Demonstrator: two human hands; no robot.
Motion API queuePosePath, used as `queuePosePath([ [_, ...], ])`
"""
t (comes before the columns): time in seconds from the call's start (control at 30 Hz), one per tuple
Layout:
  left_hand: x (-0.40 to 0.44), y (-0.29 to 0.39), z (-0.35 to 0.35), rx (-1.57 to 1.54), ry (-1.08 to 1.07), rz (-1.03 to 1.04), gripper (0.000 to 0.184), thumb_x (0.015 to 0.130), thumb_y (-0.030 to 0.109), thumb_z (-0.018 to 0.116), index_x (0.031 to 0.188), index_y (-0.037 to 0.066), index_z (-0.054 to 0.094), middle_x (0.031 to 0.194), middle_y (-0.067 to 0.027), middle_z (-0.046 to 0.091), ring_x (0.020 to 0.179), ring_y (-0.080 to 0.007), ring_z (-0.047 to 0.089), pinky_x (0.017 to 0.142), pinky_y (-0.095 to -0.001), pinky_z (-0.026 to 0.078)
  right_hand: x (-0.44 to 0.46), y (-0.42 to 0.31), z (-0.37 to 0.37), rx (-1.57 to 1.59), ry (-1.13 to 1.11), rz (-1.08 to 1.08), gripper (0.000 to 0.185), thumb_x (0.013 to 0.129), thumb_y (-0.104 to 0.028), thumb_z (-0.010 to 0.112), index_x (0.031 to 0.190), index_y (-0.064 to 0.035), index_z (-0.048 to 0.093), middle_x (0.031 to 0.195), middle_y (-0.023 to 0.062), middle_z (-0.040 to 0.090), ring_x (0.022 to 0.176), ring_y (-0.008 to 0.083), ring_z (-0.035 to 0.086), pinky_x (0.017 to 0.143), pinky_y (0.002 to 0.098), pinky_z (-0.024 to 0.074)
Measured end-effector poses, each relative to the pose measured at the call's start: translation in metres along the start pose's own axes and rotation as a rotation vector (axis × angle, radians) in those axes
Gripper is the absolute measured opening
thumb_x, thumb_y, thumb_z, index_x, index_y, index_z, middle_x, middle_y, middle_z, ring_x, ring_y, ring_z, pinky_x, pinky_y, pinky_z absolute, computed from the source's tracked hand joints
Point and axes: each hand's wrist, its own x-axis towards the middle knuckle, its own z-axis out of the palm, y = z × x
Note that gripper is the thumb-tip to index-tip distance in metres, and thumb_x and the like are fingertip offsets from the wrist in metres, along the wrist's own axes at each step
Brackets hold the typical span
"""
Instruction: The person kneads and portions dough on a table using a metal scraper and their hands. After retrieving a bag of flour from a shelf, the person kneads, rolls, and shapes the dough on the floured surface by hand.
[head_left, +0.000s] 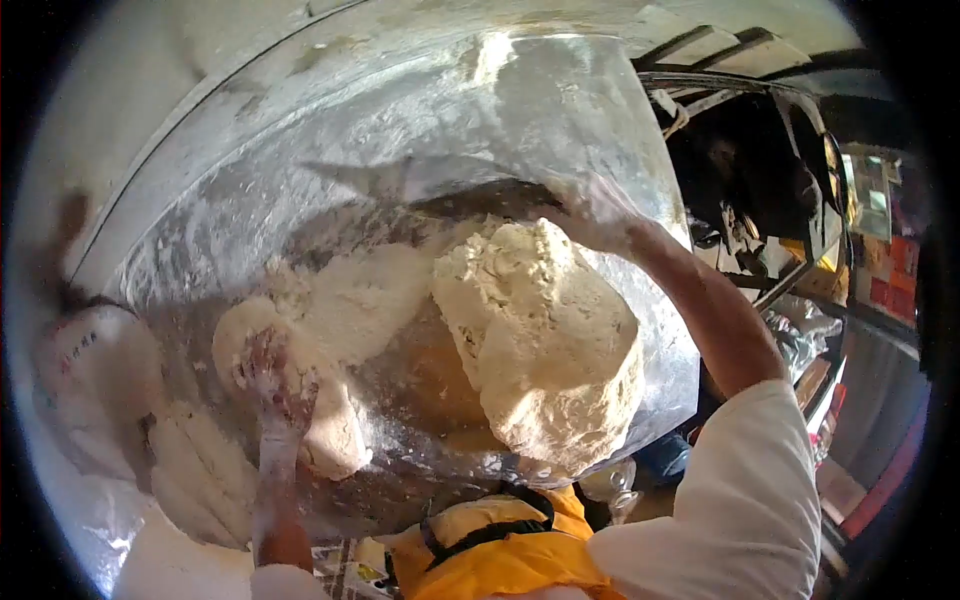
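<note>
My left hand [277, 372], coated with flour, presses down into a smaller elongated piece of dough [337, 432] at the left. Its fingers curl into the dough and are partly buried. A large, rough lump of dough [555, 345] sits on the metal work surface [560, 85] to the right. Beyond that lump, my right hand [603, 215] reaches over the surface near the dough's far edge. Its fingers look stretched out, though glare and flour blur them. Loose flour [365, 300] is heaped between the two pieces of dough.
A pale flour-filled sack [200, 470] and a round whitish container [97, 375] stand at the left. The wall [200, 60] runs along the far side. A dark metal rack [760, 75] with cluttered items is at the right. An orange apron [520, 560] touches the near edge.
</note>
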Motion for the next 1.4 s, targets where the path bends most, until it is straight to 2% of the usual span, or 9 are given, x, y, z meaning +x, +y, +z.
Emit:
queuePosePath([
  [0.27,-0.01,-0.014,0.026,0.009,0.089,-0.035,0.065,0.087,0.042,0.067,0.144,0.014,0.055,0.154,-0.0113,0.047,0.145,-0.0363,0.039,0.12,-0.0592,0.021,0.029,0.069,-0.002,0.915,0.636,0.591,0.031,0.103,-0.031,0.06,0.118,-0.004,0.061,0.074,0.0012,0.054,0.057,0.01,0.047,0.048,0.0331,0.0389],
  [0.33,-0.011,-0.014,0.027,0.009,0.09,-0.037,0.065,0.087,0.043,0.067,0.144,0.014,0.055,0.154,-0.0113,0.047,0.145,-0.0365,0.039,0.12,-0.0592,0.021,0.055,0.058,0.01,1.096,0.635,0.611,0.051,0.101,-0.032,0.065,0.14,-0.0019,0.052,0.119,0.0144,0.066,0.104,0.0246,0.064,0.076,0.0477,0.0563],
  [0.47,-0.014,-0.014,0.029,0.005,0.08,-0.047,0.064,0.087,0.043,0.067,0.144,0.014,0.055,0.154,-0.0113,0.048,0.145,-0.0367,0.039,0.119,-0.0591,0.021,0.1,-0.022,0.03,0.671,0.066,0.314,0.072,0.096,-0.039,0.068,0.155,-0.008,0.04,0.135,0.0244,0.063,0.13,0.0363,0.056,0.109,0.0488,0.0442],
  [0.63,-0.021,-0.014,0.031,0.003,0.076,-0.073,0.064,0.087,0.043,0.066,0.144,0.015,0.055,0.154,-0.0112,0.048,0.144,-0.0369,0.039,0.119,-0.059,0.022,0.056,-0.035,-0.014,0.661,0.03,0.161,0.069,0.099,-0.036,0.065,0.155,-0.003,0.042,0.15,0.0207,0.053,0.136,0.0314,0.049,0.116,0.0423,0.0357],
  [0.73,-0.023,-0.014,0.035,0.003,0.088,-0.085,0.064,0.087,0.043,0.066,0.144,0.015,0.055,0.154,-0.0111,0.048,0.144,-0.0371,0.039,0.119,-0.059,0.022,0.042,0.048,0.01,0.909,0.498,0.561,0.071,0.099,-0.048,0.062,0.153,-0.0076,0.039,0.14,0.0188,0.051,0.121,0.0268,0.056,0.094,0.0446,0.0514],
  [0.9,-0.013,-0.016,0.039,0.008,0.103,-0.08,0.064,0.087,0.043,0.065,0.144,0.016,0.055,0.154,-0.0111,0.048,0.144,-0.0374,0.039,0.118,-0.0589,0.023,0.082,-0.029,0.007,0.939,0.276,0.649,0.051,0.099,-0.033,0.063,0.141,-0.0063,0.052,0.107,0.0164,0.07,0.092,0.0245,0.063,0.078,0.0408,0.0521],
  [1.0,-0.015,-0.018,0.036,0.004,0.079,-0.084,0.064,0.087,0.043,0.065,0.144,0.016,0.055,0.153,-0.011,0.048,0.144,-0.0375,0.039,0.118,-0.0588,0.023,0.118,-0.058,0.031,0.437,0.125,-0.006,0.042,0.099,-0.034,0.059,0.132,-0.0064,0.063,0.111,0.0219,0.072,0.104,0.0387,0.068,0.086,0.0469,0.0536],
  [1.23,-0.017,-0.02,0.045,-0.017,0.12,-0.084,0.062,0.087,0.044,0.063,0.143,0.017,0.055,0.153,-0.0109,0.049,0.143,-0.0393,0.04,0.116,-0.0598,0.024,0.041,0.071,-0.034,-0.359,0.348,0.475,0.028,0.105,-0.025,0.048,0.12,-0.011,0.067,0.115,0.0237,0.07,0.092,0.0409,0.071,0.074,0.0504,0.0581],
  [1.4,-0.015,-0.02,0.046,-0.002,0.158,-0.067,0.06,0.088,0.045,0.061,0.142,0.018,0.055,0.152,-0.0112,0.049,0.141,-0.0412,0.04,0.116,-0.0616,0.024,0.054,0.131,-0.058,-0.635,0.43,0.206,0.035,0.105,-0.036,0.056,0.129,-0.0125,0.064,0.12,0.0162,0.07,0.095,0.0407,0.07,0.077,0.0479,0.059],
])
